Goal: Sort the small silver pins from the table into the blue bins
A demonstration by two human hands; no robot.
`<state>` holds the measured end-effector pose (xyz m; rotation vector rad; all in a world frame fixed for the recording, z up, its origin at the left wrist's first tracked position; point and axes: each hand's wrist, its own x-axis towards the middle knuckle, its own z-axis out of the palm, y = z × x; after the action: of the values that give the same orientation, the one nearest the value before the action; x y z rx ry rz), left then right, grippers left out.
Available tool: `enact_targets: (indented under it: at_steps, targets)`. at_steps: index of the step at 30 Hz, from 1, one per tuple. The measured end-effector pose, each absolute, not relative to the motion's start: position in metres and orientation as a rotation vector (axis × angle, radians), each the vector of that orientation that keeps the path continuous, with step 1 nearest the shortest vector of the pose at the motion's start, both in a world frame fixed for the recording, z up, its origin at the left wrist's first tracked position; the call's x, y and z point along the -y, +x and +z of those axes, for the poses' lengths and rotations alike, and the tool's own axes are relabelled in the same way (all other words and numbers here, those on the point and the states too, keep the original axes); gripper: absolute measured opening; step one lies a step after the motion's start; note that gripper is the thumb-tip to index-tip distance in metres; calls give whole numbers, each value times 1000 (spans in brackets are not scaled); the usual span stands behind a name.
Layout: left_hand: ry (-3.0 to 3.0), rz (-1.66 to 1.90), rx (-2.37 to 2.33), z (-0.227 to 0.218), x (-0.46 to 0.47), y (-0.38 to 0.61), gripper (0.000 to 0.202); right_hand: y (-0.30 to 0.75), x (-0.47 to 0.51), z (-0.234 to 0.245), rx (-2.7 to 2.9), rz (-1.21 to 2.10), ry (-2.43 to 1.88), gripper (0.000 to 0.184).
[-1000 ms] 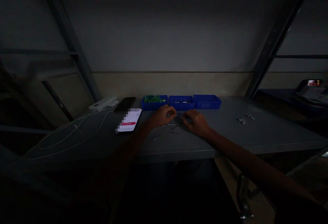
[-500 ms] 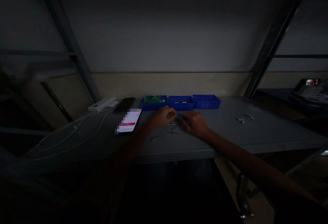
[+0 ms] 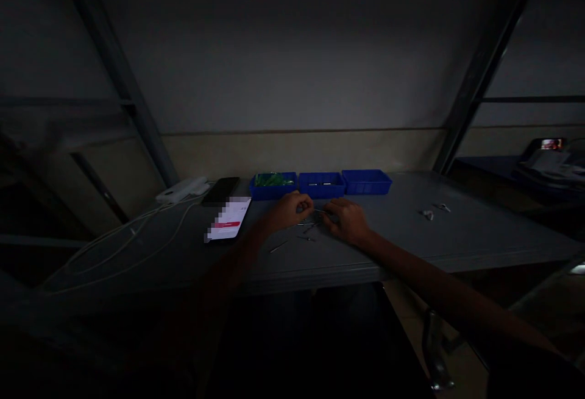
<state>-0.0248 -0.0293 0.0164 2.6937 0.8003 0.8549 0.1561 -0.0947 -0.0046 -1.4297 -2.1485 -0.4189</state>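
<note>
- The thin metal pins (image 3: pixel 305 228) lie scattered on the counter (image 3: pixel 457 234) at the centre of the frame, between and just below your two hands; one stray pin (image 3: pixel 278 245) sits nearest you, lower left of the cluster.
- Your left hand (image 3: pixel 290 209) is curled with fingertips drawn together, seemingly pinching something small. The picture is too dark to tell what, or whether it is truly gripped.
- Your right hand (image 3: pixel 347 220) rests knuckles-up on the counter, fingers bent toward the left hand and near one end of a pin; I cannot tell whether it is closed on anything.
- To do this well, I'd judge you should pinch one pin at a time near its middle, steady it with the other hand, and keep the loose ones away from the counter edge.
- Left of your hands a lit phone (image 3: pixel 228 219) lies flat; its screen is blurred, with only a red band showing and no writing readable.
- Farther back stand three blue trays in a row: the left tray (image 3: pixel 273 185) holds something green, the middle tray (image 3: pixel 322 184) a few pale pieces, while the right tray (image 3: pixel 366 181) shows nothing I can make out.
- No brands or labels are legible anywhere.
</note>
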Motion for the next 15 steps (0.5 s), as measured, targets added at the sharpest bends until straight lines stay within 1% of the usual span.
enact_targets:
  at_steps: [10, 15]
  targets:
    - [2696, 873, -829, 18, 32, -24, 8, 157, 94, -6, 2142, -397, -1435, 16]
    - [2699, 867, -851, 16, 30, -24, 8, 158, 92, -7, 2126, -370, -1413, 23]
